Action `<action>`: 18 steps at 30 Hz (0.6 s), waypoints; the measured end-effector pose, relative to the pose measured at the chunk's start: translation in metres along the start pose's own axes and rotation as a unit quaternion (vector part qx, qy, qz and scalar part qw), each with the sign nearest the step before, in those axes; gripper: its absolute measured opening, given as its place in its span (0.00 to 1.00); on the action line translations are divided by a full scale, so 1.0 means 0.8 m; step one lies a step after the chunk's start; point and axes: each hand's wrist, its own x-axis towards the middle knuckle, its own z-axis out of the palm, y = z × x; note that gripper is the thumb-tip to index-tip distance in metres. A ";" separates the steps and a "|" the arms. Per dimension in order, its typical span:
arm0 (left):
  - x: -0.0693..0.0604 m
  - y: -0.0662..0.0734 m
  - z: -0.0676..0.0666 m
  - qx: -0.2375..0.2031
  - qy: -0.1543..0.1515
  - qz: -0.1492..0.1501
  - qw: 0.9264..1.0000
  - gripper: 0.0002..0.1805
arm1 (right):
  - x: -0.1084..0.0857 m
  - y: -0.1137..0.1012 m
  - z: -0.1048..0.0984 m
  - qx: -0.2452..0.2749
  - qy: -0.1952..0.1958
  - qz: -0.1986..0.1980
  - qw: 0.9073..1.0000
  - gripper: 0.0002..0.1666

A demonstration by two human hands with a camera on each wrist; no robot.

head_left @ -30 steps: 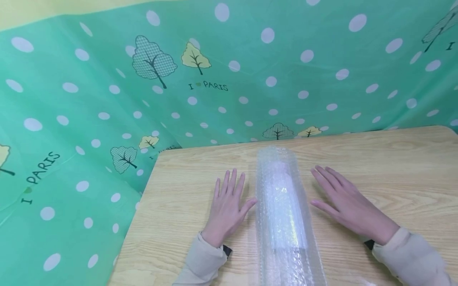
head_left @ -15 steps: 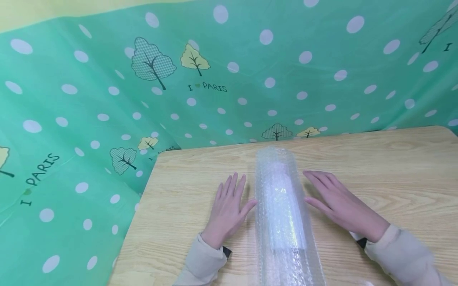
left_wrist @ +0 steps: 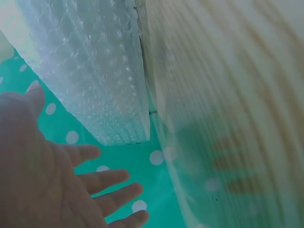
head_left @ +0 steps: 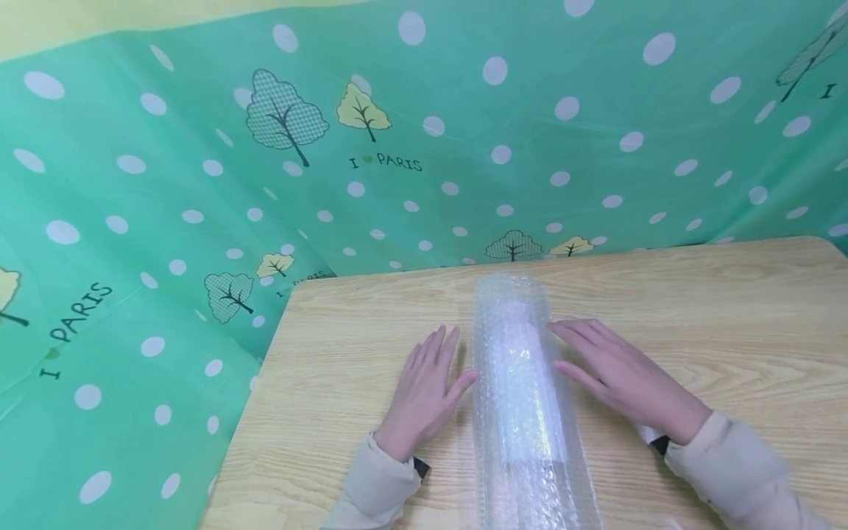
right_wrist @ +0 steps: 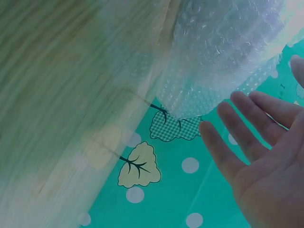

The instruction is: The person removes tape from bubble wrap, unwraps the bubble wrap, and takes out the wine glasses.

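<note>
A long roll of clear bubble wrap lies on the table, pointing away from me, with a pale bottle-like shape dimly visible inside it. The wrap fills the upper part of the left wrist view and the top right of the right wrist view. My left hand is beside its left edge, fingers extended, thumb close to the wrap. On the other side, my right hand has straight fingers at the wrap's right edge; whether the fingertips touch it I cannot tell. Neither hand grips anything.
The wood-grain table extends on both sides of the wrap. Behind it and to the left hangs a green curtain with white dots and tree prints. The wrap's near end runs out of the head view.
My right hand has moved left, up to the wrap's right edge. The fingers of my left hand have drawn closer together and tilted slightly right. The wrap stays in place.
</note>
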 end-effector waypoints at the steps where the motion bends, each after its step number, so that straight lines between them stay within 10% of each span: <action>1: 0.000 0.000 0.000 -0.006 -0.001 0.000 1.000 0.41 | 0.001 0.000 0.001 0.001 0.000 -0.002 1.000 0.32; 18: -0.006 0.012 -0.007 -0.133 -0.022 -0.009 0.991 0.39 | 0.015 -0.013 0.005 0.023 0.012 -0.025 0.999 0.23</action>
